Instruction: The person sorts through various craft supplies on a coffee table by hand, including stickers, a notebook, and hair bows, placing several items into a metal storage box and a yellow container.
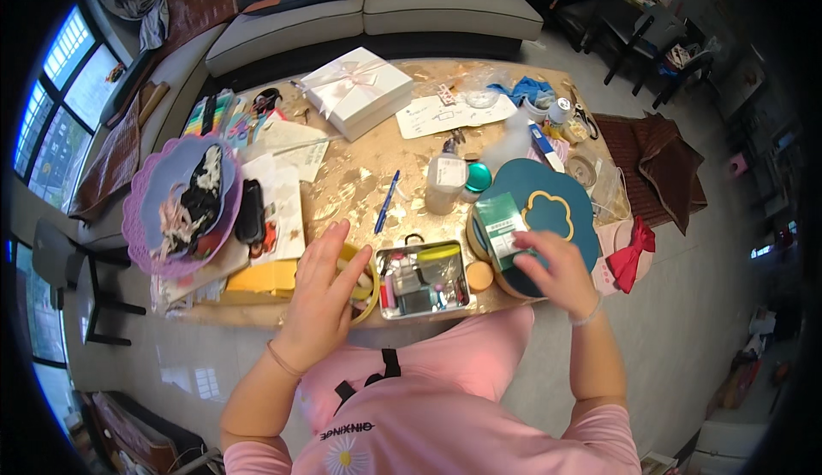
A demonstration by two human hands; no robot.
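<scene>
My left hand (324, 285) is over a round yellow-rimmed container (374, 298), palm down with fingers apart, hiding much of it. My right hand (562, 272) has its thumb and fingertips at the lower right corner of a small green and white carton (498, 221). Whether they grip it or only touch it is unclear. Beneath that carton is a teal flower-shaped box (514, 176) with a yellow flower outline on its lid. Between my hands sits an open metal tin (422, 313) of small jars and bits, with a round wooden-coloured lid (479, 276) beside it.
Across the table (347, 173) are a blue pen (387, 202), a clear jar (446, 182), a green-lidded jar (478, 178) and a white ribboned gift box (372, 105). On the left, a purple basin (144, 218) holds cloth scraps. A red bow (634, 253) lies at the right edge.
</scene>
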